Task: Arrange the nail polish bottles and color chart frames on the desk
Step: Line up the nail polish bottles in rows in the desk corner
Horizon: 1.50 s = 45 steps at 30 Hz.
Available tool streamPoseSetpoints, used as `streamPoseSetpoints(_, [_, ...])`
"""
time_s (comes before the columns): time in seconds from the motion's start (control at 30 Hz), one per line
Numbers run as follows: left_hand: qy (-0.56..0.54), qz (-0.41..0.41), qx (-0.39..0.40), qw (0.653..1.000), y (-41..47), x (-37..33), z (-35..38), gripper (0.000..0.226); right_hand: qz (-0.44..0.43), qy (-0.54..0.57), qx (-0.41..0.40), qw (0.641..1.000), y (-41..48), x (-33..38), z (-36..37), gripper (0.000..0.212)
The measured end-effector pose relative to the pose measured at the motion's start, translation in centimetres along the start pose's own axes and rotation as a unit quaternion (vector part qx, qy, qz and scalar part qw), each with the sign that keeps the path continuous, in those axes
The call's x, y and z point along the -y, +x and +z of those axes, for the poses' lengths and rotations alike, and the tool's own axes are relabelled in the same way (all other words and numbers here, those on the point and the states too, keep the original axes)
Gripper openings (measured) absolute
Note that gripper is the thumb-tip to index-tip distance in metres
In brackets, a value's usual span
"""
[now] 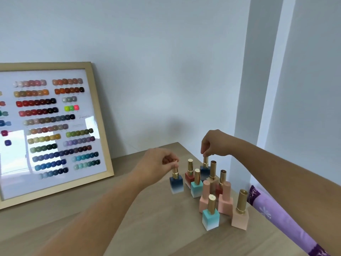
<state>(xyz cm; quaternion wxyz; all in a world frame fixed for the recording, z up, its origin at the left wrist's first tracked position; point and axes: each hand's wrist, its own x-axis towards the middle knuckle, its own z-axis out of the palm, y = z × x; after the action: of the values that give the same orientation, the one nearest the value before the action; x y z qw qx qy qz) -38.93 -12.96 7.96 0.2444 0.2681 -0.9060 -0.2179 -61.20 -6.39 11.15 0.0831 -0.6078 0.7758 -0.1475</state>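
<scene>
While left hand [158, 161] pinches left blue bottle [176, 182], right hand [215, 145] pinches far blue bottle [204, 171] (by 2 gold caps).

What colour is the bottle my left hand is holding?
Square gold-capped bottle fades navy to white; head view.

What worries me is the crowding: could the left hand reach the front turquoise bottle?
Probably yes, once freed: the front turquoise bottle has bare desk on its left, but the left hand pinches the cap of a dark blue bottle.
</scene>
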Motion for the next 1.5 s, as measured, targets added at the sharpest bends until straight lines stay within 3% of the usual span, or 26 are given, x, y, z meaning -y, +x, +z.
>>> streamPoseSetpoints(0.37, [0.007,-0.031,-0.075,0.997,10.0,4.1,0.7,0.011,-0.033,0.050,-0.086,0.994,8.6,-1.6,0.8,0.013])
streamPoseSetpoints(0.6, [0.017,-0.067,-0.074,0.995,13.8,7.6,4.3,0.013,-0.063,0.063,-0.090,0.992,13.1,-2.2,2.8,0.019])
streamPoseSetpoints(0.87, [-0.003,-0.054,-0.104,0.993,14.8,8.5,5.6,0.018,-0.095,0.095,-0.099,0.986,14.1,-1.8,4.5,0.018])
streamPoseSetpoints(1.1, [-0.097,-0.109,-0.142,0.979,12.7,9.9,7.5,0.044,-0.059,0.226,-0.169,0.957,12.1,-4.2,7.4,0.037])
streamPoseSetpoints(1.23, [-0.114,-0.152,-0.120,0.975,11.2,10.9,9.3,0.037,0.004,0.275,-0.132,0.952,11.2,-5.6,11.0,0.035])
streamPoseSetpoints(1.5, [-0.102,-0.145,-0.128,0.976,10.9,11.1,9.8,0.020,-0.006,0.244,-0.144,0.959,11.9,-5.6,12.9,0.022])
